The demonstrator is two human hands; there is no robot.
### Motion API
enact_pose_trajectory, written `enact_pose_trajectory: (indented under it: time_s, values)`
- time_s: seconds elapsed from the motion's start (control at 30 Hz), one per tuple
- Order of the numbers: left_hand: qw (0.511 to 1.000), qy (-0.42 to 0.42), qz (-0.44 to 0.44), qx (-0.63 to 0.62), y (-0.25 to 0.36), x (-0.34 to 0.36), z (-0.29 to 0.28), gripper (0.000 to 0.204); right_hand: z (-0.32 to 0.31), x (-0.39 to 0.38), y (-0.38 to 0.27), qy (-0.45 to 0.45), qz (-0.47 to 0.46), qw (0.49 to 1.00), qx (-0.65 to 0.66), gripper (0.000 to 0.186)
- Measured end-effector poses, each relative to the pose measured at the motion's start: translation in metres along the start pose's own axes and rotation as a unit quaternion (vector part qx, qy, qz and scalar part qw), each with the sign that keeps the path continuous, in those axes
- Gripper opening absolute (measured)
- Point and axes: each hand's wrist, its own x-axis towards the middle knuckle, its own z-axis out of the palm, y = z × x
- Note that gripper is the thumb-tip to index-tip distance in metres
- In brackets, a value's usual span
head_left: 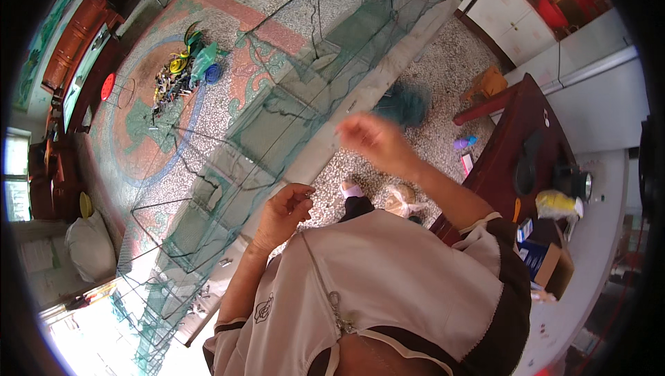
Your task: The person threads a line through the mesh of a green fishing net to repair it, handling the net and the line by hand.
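Observation:
A long green mesh net (350,33) with dark square wire frames runs slantwise from the lower left to the upper right. It lies along a pale narrow board or bench (315,158). My left hand (285,211) is close to the board's near side, its fingers curled with the tips together; whatever may be between them is too small to make out. My right hand (374,142) is raised near the board's edge, right of the left hand. Motion smears its fingers, so their grip cannot be read. Beyond it sits a bunched dark green net (405,104) on the floor.
Beyond the net, a heap of coloured straps and small pieces (176,75) lies on the patterned floor, near a red-topped stool (109,87). At right stands a dark red table (509,144); a cardboard box (557,272) is behind it. A clear bag (403,201) rests by my feet.

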Motion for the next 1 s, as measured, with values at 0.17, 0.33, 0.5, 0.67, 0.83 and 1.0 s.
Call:
enact_pose_trajectory:
  time_s: [0.17,0.33,0.5,0.67,0.83,1.0]
  values:
    - [1.000,-0.021,0.009,-0.019,0.046,0.053,0.036,0.022,-0.141,0.070,-0.015,0.244,-0.135,0.949,-0.147,0.021]
    - [0.999,0.007,0.027,-0.037,0.074,0.087,0.054,0.022,-0.208,0.157,0.005,0.249,-0.240,0.877,-0.334,0.021]
    - [0.998,0.014,0.054,0.005,0.095,0.106,0.057,0.023,-0.215,0.189,0.033,0.198,-0.220,0.818,-0.493,0.019]
    - [0.999,0.022,0.047,0.002,0.106,0.119,0.055,0.024,-0.223,0.199,0.056,0.168,-0.200,0.771,-0.580,0.016]
    - [0.998,0.048,0.036,-0.024,0.111,0.127,0.059,0.024,-0.236,0.208,0.054,0.116,-0.209,0.778,-0.581,0.010]
    - [0.993,0.106,0.044,-0.009,0.125,0.144,0.069,0.024,-0.248,0.211,0.033,0.072,-0.256,0.875,-0.405,0.011]
